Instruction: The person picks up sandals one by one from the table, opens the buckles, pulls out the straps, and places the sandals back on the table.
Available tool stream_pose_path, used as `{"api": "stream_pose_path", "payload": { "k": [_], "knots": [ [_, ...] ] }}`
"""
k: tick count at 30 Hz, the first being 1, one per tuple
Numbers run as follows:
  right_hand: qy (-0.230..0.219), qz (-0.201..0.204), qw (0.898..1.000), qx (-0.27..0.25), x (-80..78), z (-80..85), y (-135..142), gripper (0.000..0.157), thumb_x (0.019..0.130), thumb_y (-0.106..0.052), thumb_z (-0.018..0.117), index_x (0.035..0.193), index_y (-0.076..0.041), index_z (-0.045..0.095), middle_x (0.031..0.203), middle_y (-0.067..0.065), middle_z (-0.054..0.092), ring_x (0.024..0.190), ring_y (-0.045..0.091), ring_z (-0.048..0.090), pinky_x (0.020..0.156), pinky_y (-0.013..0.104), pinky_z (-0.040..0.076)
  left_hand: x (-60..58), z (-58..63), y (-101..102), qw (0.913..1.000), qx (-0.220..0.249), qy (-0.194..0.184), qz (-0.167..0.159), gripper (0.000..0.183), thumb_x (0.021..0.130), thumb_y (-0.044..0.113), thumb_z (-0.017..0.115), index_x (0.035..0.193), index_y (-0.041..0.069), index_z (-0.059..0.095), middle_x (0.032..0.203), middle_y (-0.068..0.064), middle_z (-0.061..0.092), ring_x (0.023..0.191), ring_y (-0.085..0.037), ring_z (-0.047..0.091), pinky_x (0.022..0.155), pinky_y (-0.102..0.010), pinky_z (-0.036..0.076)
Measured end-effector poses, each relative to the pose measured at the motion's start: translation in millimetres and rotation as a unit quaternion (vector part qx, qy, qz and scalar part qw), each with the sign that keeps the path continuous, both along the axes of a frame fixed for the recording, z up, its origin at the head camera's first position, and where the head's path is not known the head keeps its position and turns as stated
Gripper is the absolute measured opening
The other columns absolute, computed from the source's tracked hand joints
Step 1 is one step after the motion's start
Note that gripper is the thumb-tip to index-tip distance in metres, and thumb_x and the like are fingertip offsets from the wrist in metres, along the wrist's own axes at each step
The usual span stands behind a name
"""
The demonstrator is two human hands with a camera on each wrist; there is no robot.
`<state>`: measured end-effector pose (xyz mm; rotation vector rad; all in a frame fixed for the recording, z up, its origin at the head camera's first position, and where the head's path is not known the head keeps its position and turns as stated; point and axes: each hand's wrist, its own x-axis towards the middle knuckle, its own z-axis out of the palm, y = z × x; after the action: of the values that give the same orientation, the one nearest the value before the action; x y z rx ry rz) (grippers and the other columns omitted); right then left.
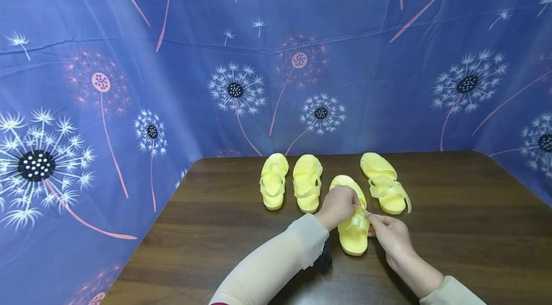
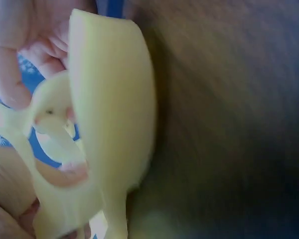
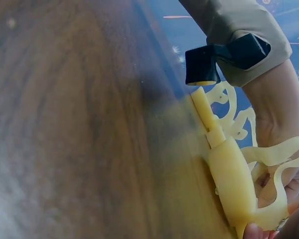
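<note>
A yellow jelly sandal (image 1: 354, 242) lies on the table, its heel end toward me. My left hand (image 1: 340, 205) reaches across its upper part, fingers curled at the strap's side; the exact hold is partly hidden. From the other side, my right hand (image 1: 393, 237) pinches the ankle strap between thumb and finger near the buckle side. In the left wrist view, the sandal's heel (image 2: 112, 94) fills the middle, with the loop of the strap (image 2: 67, 209) beside it. The right wrist view catches the sandal's side (image 3: 231, 179) and the raised strap (image 3: 276, 152).
Two matching sandals, one (image 1: 273, 182) beside another (image 1: 307, 182), stand to the left at the back. A third sandal (image 1: 384, 185) lies at the right with its strap sticking out. The brown wooden table (image 1: 194, 228) ends at a blue dandelion-print cloth (image 1: 366, 103).
</note>
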<state>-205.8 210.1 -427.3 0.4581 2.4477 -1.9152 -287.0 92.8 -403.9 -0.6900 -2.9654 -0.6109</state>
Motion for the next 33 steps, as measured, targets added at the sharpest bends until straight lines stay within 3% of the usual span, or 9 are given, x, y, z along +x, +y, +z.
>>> {"api": "stream_pose_path", "payload": {
  "k": [5, 10, 14, 17, 20, 23, 24, 28, 33],
  "knots": [
    [-0.002, -0.001, 1.000, -0.003, -0.3, 0.1, 2.2, 0.050, 0.098, -0.031, 0.055, 0.126, 0.011, 0.055, 0.084, -0.005, 0.064, 0.075, 0.009, 0.060, 0.077, 0.023, 0.047, 0.6, 1.2, 1.4, 0.9989, -0.038, 0.004, 0.029, 0.025, 0.088, 0.007, 0.067, 0.066, 0.020, 0.071, 0.061, 0.011, 0.059, 0.052, -0.001, 0.041, 0.048, -0.014, 0.038],
    [-0.007, -0.001, 1.000, -0.004, 0.6, 0.7, 2.7, 0.052, 0.099, -0.032, 0.054, 0.127, 0.012, 0.054, 0.084, -0.003, 0.063, 0.077, 0.011, 0.059, 0.089, 0.035, 0.045, -1.0, -1.0, -1.1, 0.9989, -0.025, 0.017, 0.037, 0.025, 0.085, 0.004, 0.067, 0.068, 0.022, 0.072, 0.066, 0.015, 0.064, 0.052, 0.003, 0.047, 0.049, -0.012, 0.039],
    [-0.008, -0.001, 1.000, -0.011, 0.9, 1.6, 2.5, 0.054, 0.099, -0.032, 0.053, 0.129, 0.013, 0.051, 0.090, 0.000, 0.063, 0.077, 0.011, 0.059, 0.098, 0.045, 0.039, -4.7, -2.9, -5.2, 0.9956, -0.032, 0.069, 0.054, 0.044, 0.081, 0.000, 0.067, 0.051, 0.018, 0.040, 0.048, 0.010, 0.030, 0.045, -0.001, 0.025, 0.041, -0.015, 0.025],
    [-0.009, 0.000, 1.000, -0.007, 1.3, 2.7, 2.7, 0.054, 0.099, -0.032, 0.052, 0.130, 0.012, 0.050, 0.096, 0.003, 0.063, 0.078, 0.009, 0.060, 0.100, 0.049, 0.038, -7.1, -3.2, -10.5, 0.9948, -0.003, 0.078, 0.066, 0.054, 0.081, -0.005, 0.062, 0.053, 0.018, 0.023, 0.049, 0.005, 0.015, 0.045, -0.007, 0.013, 0.039, -0.017, 0.015],
    [-0.010, 0.005, 1.000, 0.000, 2.2, 4.3, 3.3, 0.056, 0.099, -0.035, 0.052, 0.131, 0.011, 0.049, 0.097, 0.003, 0.063, 0.079, 0.009, 0.060, 0.100, 0.051, 0.038, -8.0, -2.0, -14.6, 0.9938, 0.066, 0.062, 0.064, 0.040, 0.084, -0.005, 0.062, 0.051, 0.014, 0.051, 0.047, 0.008, 0.045, 0.041, 0.001, 0.028, 0.041, -0.011, 0.023],
    [-0.014, 0.013, 1.000, 0.001, 2.0, 5.4, 4.0, 0.061, 0.098, -0.041, 0.053, 0.133, 0.009, 0.049, 0.098, 0.002, 0.062, 0.084, 0.012, 0.059, 0.099, 0.056, 0.036, -7.4, 1.4, -15.9, 0.9905, 0.107, 0.051, 0.070, 0.010, 0.086, 0.005, 0.069, 0.084, 0.011, 0.076, 0.080, 0.002, 0.073, 0.057, 0.000, 0.057, 0.050, -0.010, 0.040],
    [-0.018, 0.018, 1.000, -0.001, 1.9, 5.6, 4.3, 0.063, 0.098, -0.044, 0.054, 0.134, 0.008, 0.047, 0.100, 0.003, 0.062, 0.086, 0.013, 0.059, 0.099, 0.059, 0.034, -6.7, 2.6, -15.8, 0.9889, 0.117, 0.046, 0.079, 0.011, 0.086, 0.010, 0.072, 0.096, 0.012, 0.077, 0.091, 0.000, 0.075, 0.065, -0.002, 0.063, 0.054, -0.010, 0.044],
    [-0.031, 0.029, 0.999, -0.015, 1.1, 4.6, 5.0, 0.072, 0.095, -0.050, 0.055, 0.137, 0.007, 0.044, 0.113, 0.006, 0.059, 0.090, 0.013, 0.058, 0.100, 0.063, 0.031, -1.8, 7.2, -16.9, 0.9834, 0.149, 0.022, 0.101, 0.023, 0.081, 0.022, 0.080, 0.100, 0.011, 0.074, 0.090, 0.001, 0.072, 0.073, -0.005, 0.063, 0.057, -0.015, 0.047],
    [-0.028, 0.035, 0.999, -0.019, 2.1, 3.4, 6.4, 0.068, 0.097, -0.045, 0.054, 0.138, 0.009, 0.042, 0.119, 0.010, 0.060, 0.088, 0.009, 0.058, 0.099, 0.051, 0.041, 7.9, 12.2, -23.4, 0.9819, 0.160, 0.007, 0.101, 0.038, 0.078, 0.031, 0.082, 0.108, 0.011, 0.070, 0.095, -0.001, 0.069, 0.081, -0.009, 0.061, 0.062, -0.018, 0.047]
  ]
}}
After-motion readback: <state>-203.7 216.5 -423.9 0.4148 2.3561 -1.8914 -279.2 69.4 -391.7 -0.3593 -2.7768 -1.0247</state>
